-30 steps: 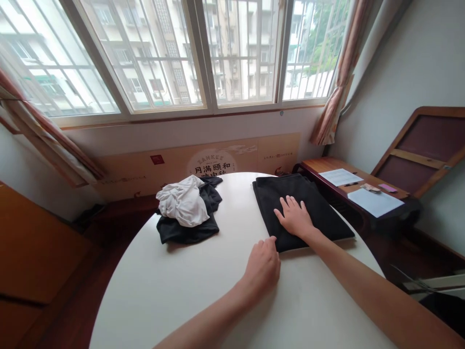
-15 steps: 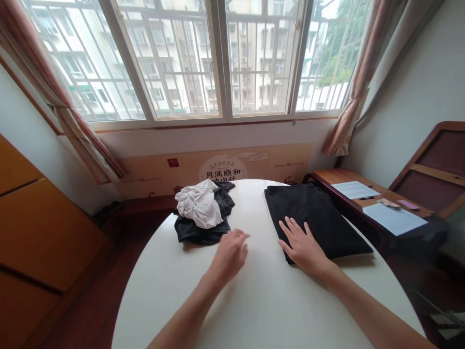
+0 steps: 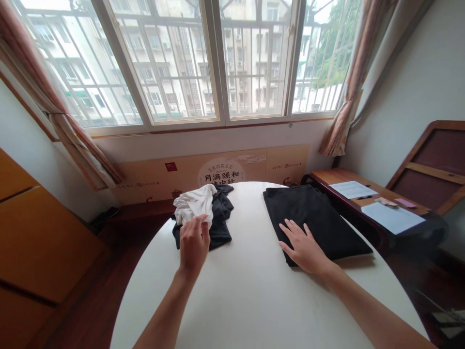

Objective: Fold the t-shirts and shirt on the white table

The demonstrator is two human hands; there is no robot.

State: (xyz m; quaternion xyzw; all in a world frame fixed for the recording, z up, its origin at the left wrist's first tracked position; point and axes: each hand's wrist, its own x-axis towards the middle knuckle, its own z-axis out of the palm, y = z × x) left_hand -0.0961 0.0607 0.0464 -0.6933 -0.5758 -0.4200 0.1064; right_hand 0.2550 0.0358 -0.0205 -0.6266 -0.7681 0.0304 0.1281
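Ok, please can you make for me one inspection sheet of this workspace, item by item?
Surface: round white table, with cloth lying on it.
Job's things: crumpled white cloth on top of crumpled black garment; folded black garment to the right.
Clutter: wooden side table holding papers, a pen and a pink card.
Hands: left hand at the white cloth's lower edge, its grip unclear; right hand lies open on the folded garment.
Cables: nothing seen.
Surroundings: barred window, curtains, printed board below the window, orange-brown panel at left.
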